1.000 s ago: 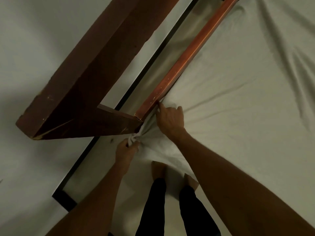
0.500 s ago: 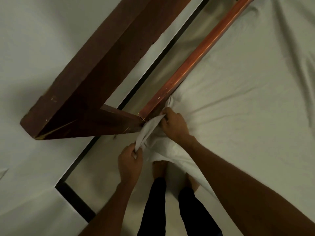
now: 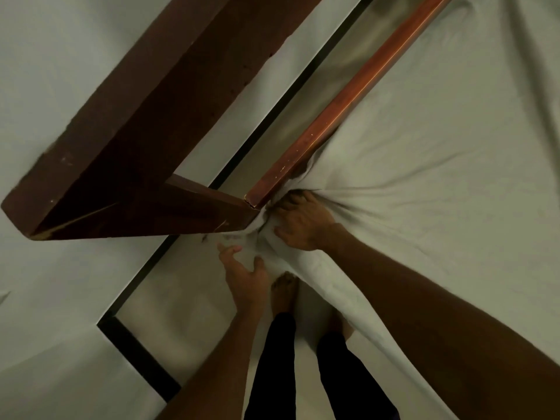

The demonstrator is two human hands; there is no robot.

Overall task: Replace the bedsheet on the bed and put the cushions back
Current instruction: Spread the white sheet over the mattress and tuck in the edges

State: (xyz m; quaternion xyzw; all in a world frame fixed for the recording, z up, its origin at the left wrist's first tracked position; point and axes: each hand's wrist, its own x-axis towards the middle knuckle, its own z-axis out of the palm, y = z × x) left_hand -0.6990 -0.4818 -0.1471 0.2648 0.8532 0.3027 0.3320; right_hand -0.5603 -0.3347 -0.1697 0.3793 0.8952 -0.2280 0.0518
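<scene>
A white bedsheet (image 3: 439,177) covers the mattress on the right, with creases running toward the bed's near corner. There my right hand (image 3: 303,222) digs its bent fingers into the bunched sheet, right beside the end of the reddish wooden bed rail (image 3: 348,95); the fingertips are hidden in the folds. Just below, my left hand (image 3: 245,274) holds the gathered sheet corner against the mattress side, thumb spread and fingers curled over the cloth. No cushions are in view.
A dark brown wooden headboard panel (image 3: 145,122) slants across the upper left and meets the rail at the corner. My bare feet (image 3: 283,292) and dark trouser legs stand on the pale floor by the bed. A black strip (image 3: 136,353) runs along the floor.
My left hand has let the stretched sheet corner slacken and moved up to the mattress corner. My right hand has pushed deeper into the sheet at the rail's end.
</scene>
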